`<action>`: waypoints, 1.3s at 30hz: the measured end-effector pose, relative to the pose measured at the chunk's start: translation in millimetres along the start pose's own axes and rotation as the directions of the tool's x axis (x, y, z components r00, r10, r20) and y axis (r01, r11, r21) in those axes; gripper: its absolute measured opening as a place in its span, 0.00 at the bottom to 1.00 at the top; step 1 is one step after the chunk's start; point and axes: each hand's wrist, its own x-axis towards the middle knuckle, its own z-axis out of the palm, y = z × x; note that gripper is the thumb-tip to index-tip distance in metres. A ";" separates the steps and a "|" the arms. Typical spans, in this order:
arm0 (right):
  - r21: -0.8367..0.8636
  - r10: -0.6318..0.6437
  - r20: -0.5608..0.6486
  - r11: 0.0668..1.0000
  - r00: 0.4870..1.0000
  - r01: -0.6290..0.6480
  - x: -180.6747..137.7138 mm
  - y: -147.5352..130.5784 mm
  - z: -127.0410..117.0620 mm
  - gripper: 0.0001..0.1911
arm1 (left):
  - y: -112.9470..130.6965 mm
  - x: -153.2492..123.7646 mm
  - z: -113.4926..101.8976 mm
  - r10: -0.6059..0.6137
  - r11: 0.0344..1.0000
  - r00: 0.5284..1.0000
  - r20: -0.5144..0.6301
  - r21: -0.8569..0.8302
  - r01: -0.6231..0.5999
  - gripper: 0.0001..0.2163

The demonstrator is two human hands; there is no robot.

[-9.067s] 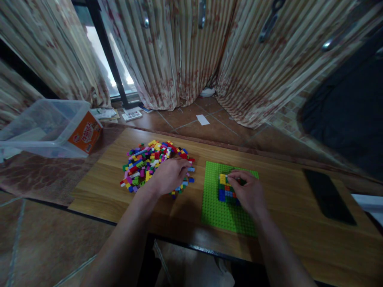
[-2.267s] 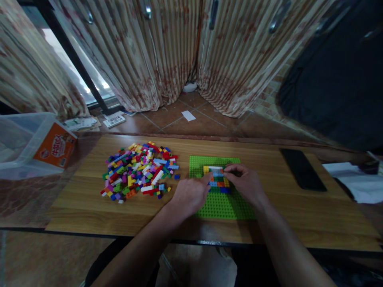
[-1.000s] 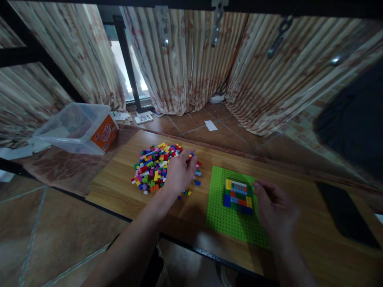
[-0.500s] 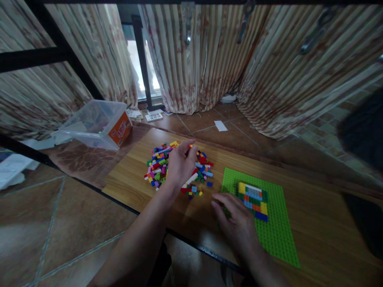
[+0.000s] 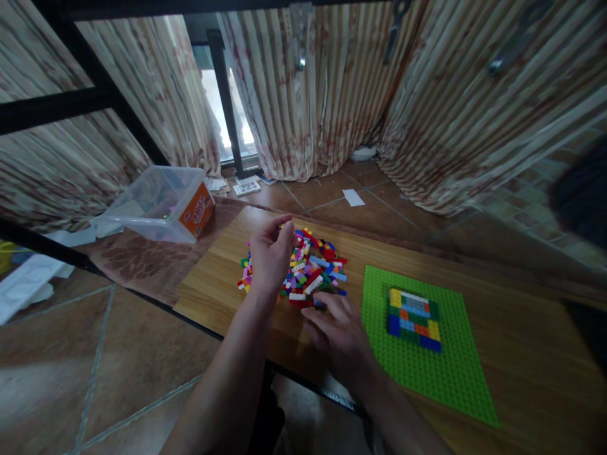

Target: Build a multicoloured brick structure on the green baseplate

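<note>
My left hand [image 5: 270, 256] hovers over the left part of a pile of loose toy building bricks [image 5: 313, 265], its fingers loosely bent and the thumb apart from them. No brick shows in it. At the near edge of the same pile is my right hand [image 5: 337, 332], fingers spread and bent, the tips close to or touching a few bricks; its palm side is hidden. To the right lies a green studded baseplate [image 5: 441, 385]. A flat block of joined bricks [image 5: 415, 321] in yellow, blue, orange, green and white sits on it.
A clear plastic bin [image 5: 156, 224] with an orange label stands beyond the wooden board [image 5: 208, 278] at the left. A dark flat object [image 5: 585, 335] lies at the far right. Striped curtains [image 5: 303, 107] hang behind, and a white paper [image 5: 353, 198] is on the tiled floor.
My left hand has moved left across the pile. My right hand has moved left, from beside the baseplate to the pile's near edge. The view has shifted slightly.
</note>
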 end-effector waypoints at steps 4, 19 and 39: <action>-0.008 0.009 -0.015 1.000 1.000 -0.009 3.4 -0.2 3.9 0.10 | 2.1 2.1 -6.3 -0.002 1.000 1.000 -0.016 -0.013 0.002 0.11; -0.015 0.221 -0.213 0.973 0.952 -0.229 4.5 36.4 -13.6 0.12 | -15.1 -1.3 -4.7 0.106 0.493 0.846 0.522 0.712 -0.501 0.12; 0.092 0.349 -0.241 0.937 0.906 -0.337 0.4 42.9 -41.1 0.11 | -22.9 -14.1 23.8 -0.072 0.464 0.733 0.676 0.674 -0.575 0.16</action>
